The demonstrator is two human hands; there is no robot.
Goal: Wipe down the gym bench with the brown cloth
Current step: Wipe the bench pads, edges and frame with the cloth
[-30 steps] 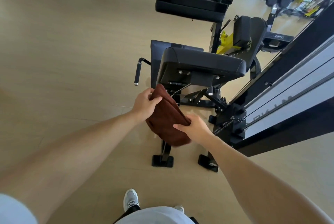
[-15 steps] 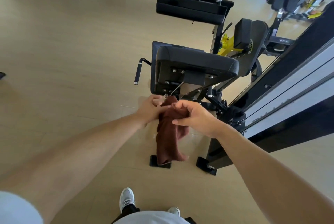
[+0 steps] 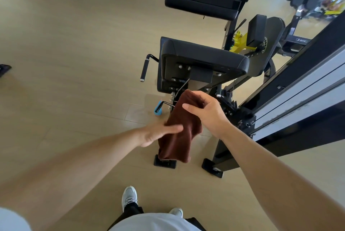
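- Right hand [image 3: 207, 113] grips the top of the cloth [image 3: 179, 133], fingers curled around it.
- Left hand [image 3: 158, 133] touches the hanging cloth, fingers straight.
- The bench [image 3: 203, 57] is just behind.

Dark brown plush cloth [image 3: 179, 130], plain, no pattern. Padded vinyl gym bench seat [image 3: 203, 53]: matte black, silver bolts underneath. Steel frame bracket [image 3: 238, 41] bright yellow; small rubber handle grip [image 3: 158, 110] light blue. Pale beige wood-look floor [image 3: 74, 44]. Mesh sneaker [image 3: 129, 197] grey w/ white laces.
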